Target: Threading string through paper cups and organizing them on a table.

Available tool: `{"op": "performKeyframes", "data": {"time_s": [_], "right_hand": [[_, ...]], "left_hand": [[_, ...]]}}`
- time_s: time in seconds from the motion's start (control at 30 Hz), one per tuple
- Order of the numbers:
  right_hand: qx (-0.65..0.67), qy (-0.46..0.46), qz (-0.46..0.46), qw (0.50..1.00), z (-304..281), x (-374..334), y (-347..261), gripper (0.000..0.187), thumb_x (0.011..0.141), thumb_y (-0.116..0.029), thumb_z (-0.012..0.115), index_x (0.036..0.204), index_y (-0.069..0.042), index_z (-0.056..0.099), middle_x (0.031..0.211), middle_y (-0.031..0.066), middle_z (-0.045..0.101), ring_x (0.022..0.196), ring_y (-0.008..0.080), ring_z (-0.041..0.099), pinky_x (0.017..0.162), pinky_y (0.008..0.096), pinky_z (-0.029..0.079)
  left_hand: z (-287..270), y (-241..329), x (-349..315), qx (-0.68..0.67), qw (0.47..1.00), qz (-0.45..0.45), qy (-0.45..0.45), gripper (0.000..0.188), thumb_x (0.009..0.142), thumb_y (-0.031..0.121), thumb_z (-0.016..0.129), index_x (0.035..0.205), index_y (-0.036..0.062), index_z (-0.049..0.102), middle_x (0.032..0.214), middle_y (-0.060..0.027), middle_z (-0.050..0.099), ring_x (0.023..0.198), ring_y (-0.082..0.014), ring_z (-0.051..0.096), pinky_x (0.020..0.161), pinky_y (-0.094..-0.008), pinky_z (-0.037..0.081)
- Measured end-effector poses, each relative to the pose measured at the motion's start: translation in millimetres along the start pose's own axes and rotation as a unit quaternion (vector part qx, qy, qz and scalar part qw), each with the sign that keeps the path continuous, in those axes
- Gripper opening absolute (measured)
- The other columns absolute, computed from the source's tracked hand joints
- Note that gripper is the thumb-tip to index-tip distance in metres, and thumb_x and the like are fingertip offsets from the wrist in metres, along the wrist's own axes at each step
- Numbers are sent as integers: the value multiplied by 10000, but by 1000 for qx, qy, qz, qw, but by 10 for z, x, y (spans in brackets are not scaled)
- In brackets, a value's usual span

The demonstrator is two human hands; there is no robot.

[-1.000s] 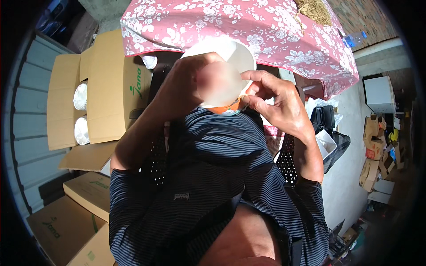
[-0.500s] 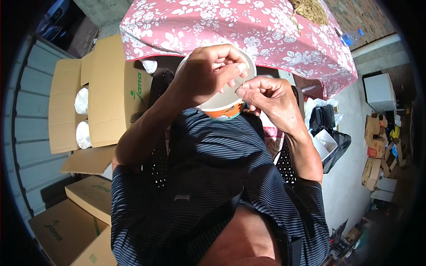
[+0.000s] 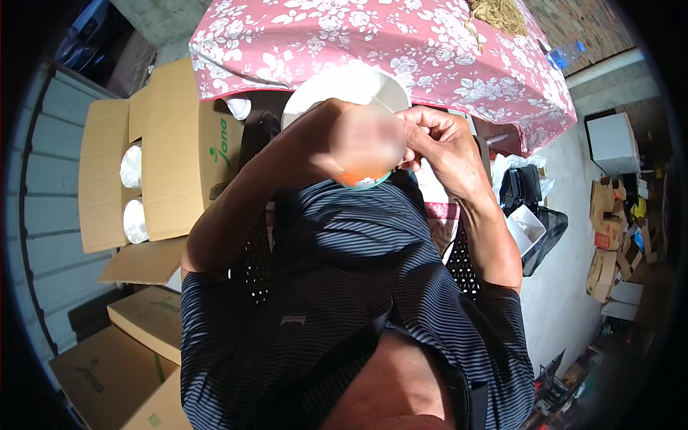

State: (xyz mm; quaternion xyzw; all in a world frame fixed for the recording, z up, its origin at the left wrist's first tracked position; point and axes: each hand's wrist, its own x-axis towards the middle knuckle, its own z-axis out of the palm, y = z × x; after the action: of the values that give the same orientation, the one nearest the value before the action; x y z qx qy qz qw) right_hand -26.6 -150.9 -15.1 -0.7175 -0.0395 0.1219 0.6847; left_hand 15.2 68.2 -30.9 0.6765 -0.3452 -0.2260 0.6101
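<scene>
A white-lined tub (image 3: 321,87) with an orange and green outside sits at my lap, just below the table edge. My left hand (image 3: 342,140) is over the tub's near side; a round blurred patch hides its fingers and anything in them. Close by on the right, my right hand (image 3: 438,143) is closed in a pinch, thumb against forefinger, at the edge of that patch. What lies between its fingertips cannot be made out.
Ahead stands a table with a pink floral cloth (image 3: 437,54), a bundle of tan fibre (image 3: 499,16) on top and a plastic bottle (image 3: 566,54) beyond its right edge. Cardboard boxes (image 3: 168,143) fill the left. To the right are a black bag (image 3: 546,240) and a white box (image 3: 525,228).
My left hand has come down and nearer, showing more of the tub's inside. The thin tan strand seen between my hands before is now hidden. My right hand has shifted slightly up.
</scene>
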Motion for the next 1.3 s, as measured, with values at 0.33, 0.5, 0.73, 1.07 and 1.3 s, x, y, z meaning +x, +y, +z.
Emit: {"op": "performKeyframes", "data": {"time_s": [0.33,0.5,0.73,1.07,1.3], "right_hand": [[13,-61,-46,997,32,73,-30,285,1114,-121,482,1316,46,594,838,17,606,760,92,578,703,256,519],[3,-66,-63,996,52,116,-29,285,1106,-92,474,1329,49,581,872,28,627,794,93,591,738,252,520],[4,-61,-114,992,105,126,9,340,1068,-20,491,1403,39,479,1039,67,651,918,114,623,844,268,536],[-224,53,-253,940,201,196,127,164,914,-7,766,1071,34,745,911,111,743,812,147,728,725,276,582],[-220,43,-199,954,144,62,-137,99,917,-27,758,994,31,777,915,113,780,807,132,726,744,271,581]], "left_hand": [[-188,-8,-36,100,992,-18,69,203,985,91,641,1061,-80,722,894,-151,752,826,-159,711,783,-297,551],[-307,-66,-44,112,992,-38,50,314,984,124,657,1246,-49,665,1000,-135,755,964,-142,699,867,-300,535],[-46,9,-207,94,984,83,126,660,923,8,714,1517,106,445,1002,-141,744,971,-163,710,844,-298,546],[-127,-131,-203,138,967,124,175,413,916,-82,684,1323,-30,630,1237,-138,704,1147,-166,667,983,-303,521],[-20,-9,-155,302,905,210,214,424,820,90,839,1217,64,692,1080,-151,697,907,-288,712,789,-365,560]]}}
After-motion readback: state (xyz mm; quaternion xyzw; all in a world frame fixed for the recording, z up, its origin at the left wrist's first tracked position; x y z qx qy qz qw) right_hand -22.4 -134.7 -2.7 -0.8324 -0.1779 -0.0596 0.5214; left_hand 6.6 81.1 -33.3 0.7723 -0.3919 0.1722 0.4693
